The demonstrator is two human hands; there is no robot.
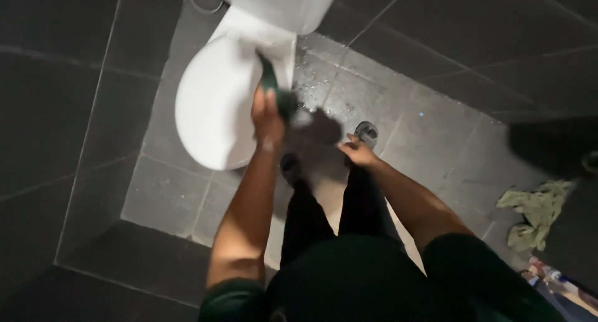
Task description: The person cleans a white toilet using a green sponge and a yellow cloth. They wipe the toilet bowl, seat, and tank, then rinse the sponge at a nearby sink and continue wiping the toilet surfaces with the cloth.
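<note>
Though motion blur softens the centre of the frame, the left hand [266, 115] can be seen clenched around a dark green cloth [274, 88], pressed against the right side of the closed white toilet [215, 104]. Cistern at top is cut off by the frame edge. Right of it, wet grey floor tiles [374, 85]. Right hand [356, 152] hangs near the thigh, blurred; cannot tell its grip. Sandalled feet partly hidden behind legs. Crumpled green rag [536, 210] at right edge; items at lower right indistinct.
</note>
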